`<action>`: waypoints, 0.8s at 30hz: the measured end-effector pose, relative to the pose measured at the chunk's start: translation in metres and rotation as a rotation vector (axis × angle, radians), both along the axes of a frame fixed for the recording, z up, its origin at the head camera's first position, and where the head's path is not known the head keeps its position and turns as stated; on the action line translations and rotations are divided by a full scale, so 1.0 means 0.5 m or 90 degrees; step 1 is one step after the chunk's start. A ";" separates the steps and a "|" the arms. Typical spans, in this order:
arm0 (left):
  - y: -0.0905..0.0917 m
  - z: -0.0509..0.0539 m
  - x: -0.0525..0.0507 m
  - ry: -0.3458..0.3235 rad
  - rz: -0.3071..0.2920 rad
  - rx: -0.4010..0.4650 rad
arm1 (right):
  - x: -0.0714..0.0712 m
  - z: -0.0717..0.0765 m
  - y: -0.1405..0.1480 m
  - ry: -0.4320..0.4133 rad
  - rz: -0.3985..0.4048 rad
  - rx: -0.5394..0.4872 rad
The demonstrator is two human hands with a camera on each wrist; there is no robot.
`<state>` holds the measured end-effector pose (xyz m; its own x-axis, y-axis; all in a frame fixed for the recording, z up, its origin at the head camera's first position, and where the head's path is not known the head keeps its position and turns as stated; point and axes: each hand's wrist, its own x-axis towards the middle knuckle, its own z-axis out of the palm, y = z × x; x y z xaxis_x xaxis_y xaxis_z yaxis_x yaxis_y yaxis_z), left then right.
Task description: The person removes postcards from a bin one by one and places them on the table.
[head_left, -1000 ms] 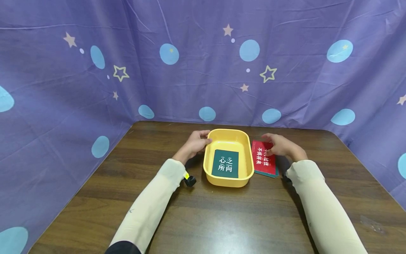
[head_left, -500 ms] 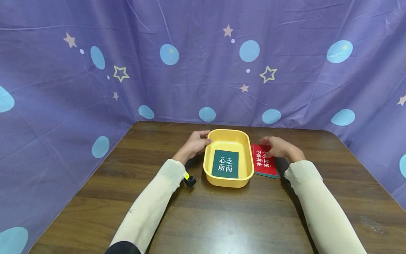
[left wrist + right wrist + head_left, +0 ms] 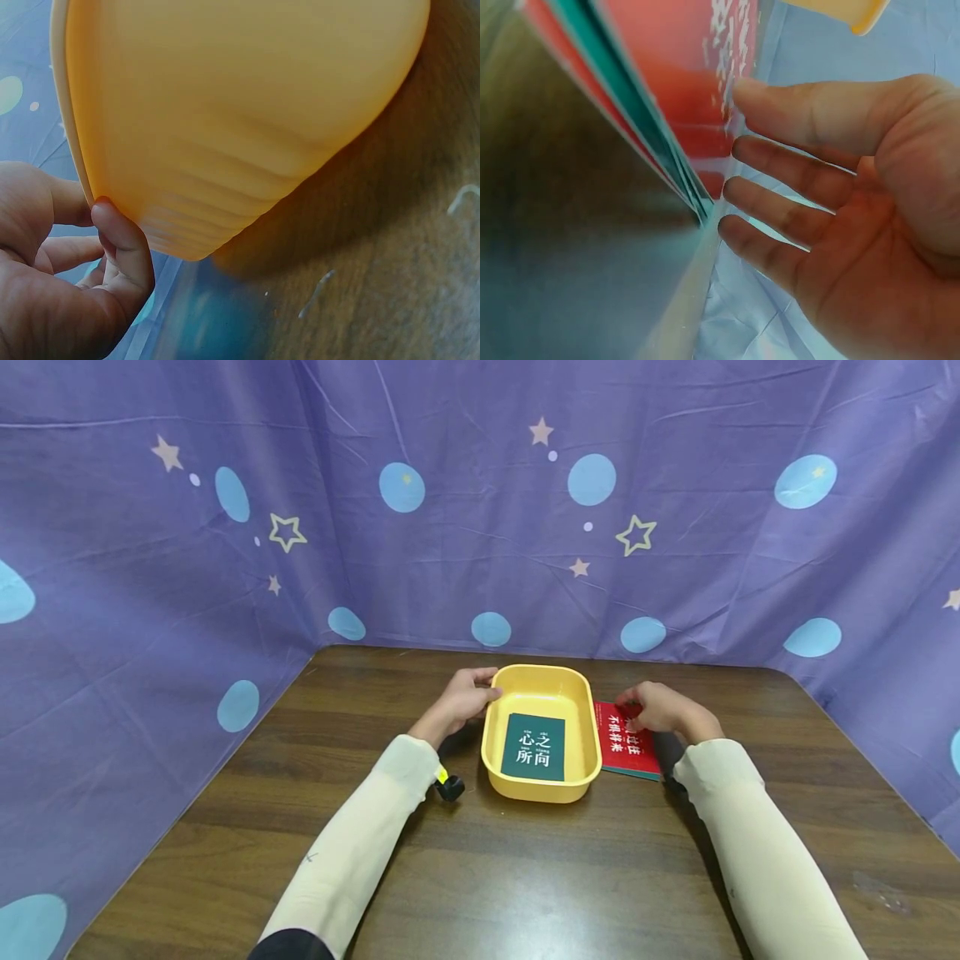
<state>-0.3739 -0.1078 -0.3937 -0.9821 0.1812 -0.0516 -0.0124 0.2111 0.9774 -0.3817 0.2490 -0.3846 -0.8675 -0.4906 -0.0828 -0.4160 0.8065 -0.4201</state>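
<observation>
Showing, L-wrist cam only: tray ribs (image 3: pixel 232 169)

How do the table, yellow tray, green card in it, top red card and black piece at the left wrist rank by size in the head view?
1. Table
2. Yellow tray
3. Green card and red card: too alike to rank; the right hand partly covers the red one
4. Black piece

The tray (image 3: pixel 537 790) is yellow, the green card (image 3: pixel 533 748) and red card (image 3: pixel 627 753) white-lettered, the curtain (image 3: pixel 465 552) purple with blue spots.
</observation>
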 end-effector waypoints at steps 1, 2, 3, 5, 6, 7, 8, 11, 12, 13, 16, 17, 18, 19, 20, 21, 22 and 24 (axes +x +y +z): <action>0.000 0.000 -0.001 -0.001 0.000 -0.001 | -0.001 0.001 0.000 0.008 -0.001 -0.006; 0.000 -0.001 -0.001 -0.002 0.000 -0.003 | -0.001 0.002 0.000 0.017 -0.003 -0.015; 0.000 -0.001 -0.001 -0.003 0.000 -0.002 | 0.000 0.004 -0.001 0.027 -0.005 -0.024; 0.001 -0.002 -0.002 -0.003 0.000 -0.002 | 0.002 0.010 -0.005 0.046 -0.009 -0.049; 0.001 -0.002 -0.002 -0.003 0.001 -0.002 | 0.003 0.013 -0.009 0.054 -0.011 -0.059; 0.001 -0.002 -0.002 -0.003 0.002 -0.003 | 0.006 0.016 -0.012 0.063 -0.013 -0.068; 0.001 -0.002 -0.002 -0.004 0.002 -0.003 | 0.008 0.020 -0.017 0.070 -0.015 -0.076; 0.001 -0.001 -0.002 -0.007 0.002 -0.005 | 0.013 0.030 -0.029 0.092 -0.012 -0.089; 0.001 -0.001 -0.002 -0.007 0.002 -0.006 | 0.014 0.032 -0.034 0.099 -0.012 -0.092; 0.000 -0.001 -0.002 -0.008 0.002 -0.005 | 0.014 0.035 -0.038 0.108 -0.011 -0.096; 0.000 0.000 -0.003 -0.007 0.000 -0.005 | 0.015 0.040 -0.051 0.130 -0.014 -0.107; 0.000 0.000 -0.003 -0.006 0.000 -0.004 | 0.015 0.042 -0.057 0.135 -0.017 -0.111; 0.000 0.000 -0.003 -0.004 -0.001 -0.004 | 0.016 0.043 -0.062 0.143 -0.018 -0.114; 0.000 0.000 -0.003 -0.004 -0.001 -0.003 | 0.017 0.044 -0.068 0.151 -0.018 -0.117; 0.000 -0.001 -0.003 -0.003 -0.002 -0.004 | 0.018 0.044 -0.073 0.158 -0.018 -0.118; 0.000 -0.001 -0.003 -0.003 -0.002 -0.004 | 0.020 0.045 -0.080 0.166 -0.019 -0.118; 0.000 -0.001 -0.003 -0.003 -0.002 -0.004 | 0.022 0.046 -0.086 0.174 -0.017 -0.118; 0.000 -0.002 -0.004 -0.002 -0.002 -0.003 | 0.027 0.047 -0.100 0.194 -0.011 -0.112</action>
